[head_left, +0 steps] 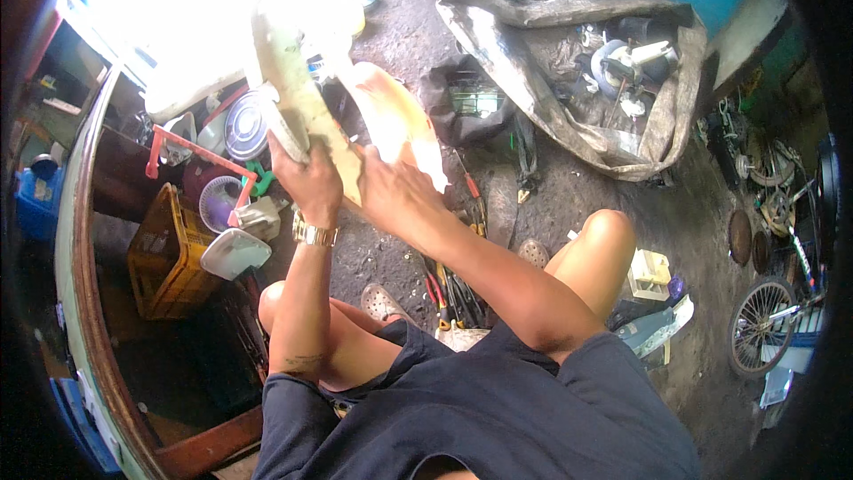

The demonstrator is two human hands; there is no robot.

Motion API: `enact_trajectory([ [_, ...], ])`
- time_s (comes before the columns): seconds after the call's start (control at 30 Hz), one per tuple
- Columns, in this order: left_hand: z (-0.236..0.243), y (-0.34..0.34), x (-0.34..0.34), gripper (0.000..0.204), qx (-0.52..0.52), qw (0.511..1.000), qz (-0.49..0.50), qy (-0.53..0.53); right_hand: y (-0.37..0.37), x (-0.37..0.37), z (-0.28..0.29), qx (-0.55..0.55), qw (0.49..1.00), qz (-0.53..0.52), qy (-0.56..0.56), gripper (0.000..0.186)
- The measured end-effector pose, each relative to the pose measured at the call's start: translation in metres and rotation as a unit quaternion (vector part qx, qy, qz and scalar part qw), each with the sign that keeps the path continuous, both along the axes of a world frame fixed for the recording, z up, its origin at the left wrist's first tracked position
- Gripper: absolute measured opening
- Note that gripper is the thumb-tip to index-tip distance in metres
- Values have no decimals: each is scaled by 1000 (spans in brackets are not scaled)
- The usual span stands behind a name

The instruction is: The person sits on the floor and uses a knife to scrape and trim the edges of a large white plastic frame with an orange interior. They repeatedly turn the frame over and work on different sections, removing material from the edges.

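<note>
My left hand, with a metal-banded watch on its wrist, is closed round the near part of a long, curved, cream-coloured plastic panel. The panel rises away from me, and its far end fades into the glare. My right hand is closed at the panel's near right edge, its fingers partly hidden. Just beyond that hand, a pale orange-white curved plastic piece lies on the ground. Between my feet are several hand tools with red and yellow handles.
To the left stand a yellow crate, a white basket and a round lid. A large grey sack holding scrap parts lies ahead right. A spoked wheel and a cream plastic box are at the right.
</note>
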State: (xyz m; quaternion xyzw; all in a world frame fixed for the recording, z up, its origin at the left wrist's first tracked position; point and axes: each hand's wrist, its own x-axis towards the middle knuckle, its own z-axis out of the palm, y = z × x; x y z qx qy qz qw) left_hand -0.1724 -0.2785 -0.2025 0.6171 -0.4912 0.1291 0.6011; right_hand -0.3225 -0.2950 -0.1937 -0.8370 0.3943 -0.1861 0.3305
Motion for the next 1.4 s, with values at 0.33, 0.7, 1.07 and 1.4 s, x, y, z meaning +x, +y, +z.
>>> enact_trajectory([
  [0.33,24,-11,-29,34,22,986,-81,143,-22,-8,-31,37,998,-42,-15,28],
  [0.7,22,-9,-32,34,21,993,-54,103,-8,-21,-26,-6,999,-44,-10,23],
  [1.07,30,-4,-19,37,-13,997,-33,67,3,-27,32,-42,993,-60,-95,20],
  [1.4,28,14,9,39,-20,973,-123,196,-23,-34,-1,128,946,-91,-285,22],
])
